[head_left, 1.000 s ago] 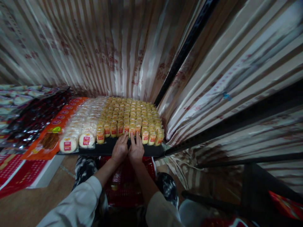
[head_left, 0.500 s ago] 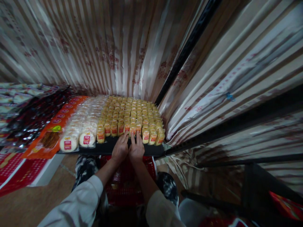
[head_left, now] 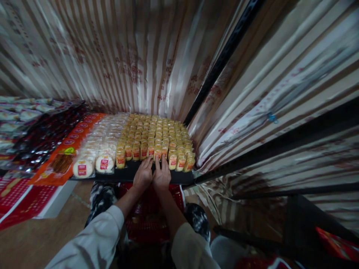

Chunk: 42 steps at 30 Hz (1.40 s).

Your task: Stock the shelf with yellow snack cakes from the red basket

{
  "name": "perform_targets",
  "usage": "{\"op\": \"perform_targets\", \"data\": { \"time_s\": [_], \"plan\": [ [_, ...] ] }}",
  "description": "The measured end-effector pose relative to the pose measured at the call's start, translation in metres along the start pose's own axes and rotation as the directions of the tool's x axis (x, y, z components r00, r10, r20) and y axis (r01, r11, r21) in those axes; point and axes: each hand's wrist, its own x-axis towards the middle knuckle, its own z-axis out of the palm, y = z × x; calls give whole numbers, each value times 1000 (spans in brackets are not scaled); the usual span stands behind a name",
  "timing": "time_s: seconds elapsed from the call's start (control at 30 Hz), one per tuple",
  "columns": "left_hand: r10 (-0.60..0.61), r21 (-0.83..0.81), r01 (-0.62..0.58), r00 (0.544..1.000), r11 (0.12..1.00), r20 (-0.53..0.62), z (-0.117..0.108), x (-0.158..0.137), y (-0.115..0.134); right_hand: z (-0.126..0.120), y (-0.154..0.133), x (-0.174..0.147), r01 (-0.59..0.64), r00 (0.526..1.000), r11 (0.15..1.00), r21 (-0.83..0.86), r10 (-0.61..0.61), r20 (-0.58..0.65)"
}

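Observation:
Rows of small yellow-wrapped snack packs (head_left: 157, 134) with red labels stand upright on a black shelf (head_left: 123, 173). My left hand (head_left: 143, 175) and my right hand (head_left: 162, 176) lie side by side at the shelf's front edge. Both have fingers stretched forward, tips against the front packs in the middle rows; neither is wrapped round a pack. Left of the yellow rows are white round packaged crackers (head_left: 104, 163) in two rows. Just right of my fingers, several front packs (head_left: 181, 162) stick out nearer the edge.
An orange snack bag (head_left: 60, 163) and dark shiny packets (head_left: 47, 134) fill the shelf's left part. Striped plastic sheeting (head_left: 134, 56) hangs behind, with a black metal post (head_left: 221, 63) at the right. Below the shelf, a red basket (head_left: 148, 220) sits between my legs.
The view has shifted very slightly, moving the shelf's left side a little to the right. Both hands keep their place against the yellow packs.

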Motion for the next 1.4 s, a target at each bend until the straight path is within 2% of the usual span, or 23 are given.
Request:
{"op": "perform_targets", "data": {
  "time_s": [0.1,0.27,0.37,0.53,0.8,1.4],
  "plan": [
    [6,-4,-6,999,1000,-39,-5,-3,3,-1,0,0,1,1000,1000,-13,-1,4],
    [-77,92,90,988,992,-132,-22,-5,13,-1,0,-1,3,1000,1000,-1,-3,10],
    [-88,129,109,983,986,-159,-28,-5,12,1,1,-1,8,1000,1000,17,-8,-5],
    [-22,148,39,993,988,-116,-24,-5,2,1,1,-2,12,1000,1000,24,-12,-17],
    [5,193,3,999,981,-39,-22,4,-7,-3,-2,-1,-3,1000,1000,3,3,-2],
    [-10,203,4,1000,979,29,-25,10,-13,3,2,2,15,999,1000,10,-15,43]
  ]
}}
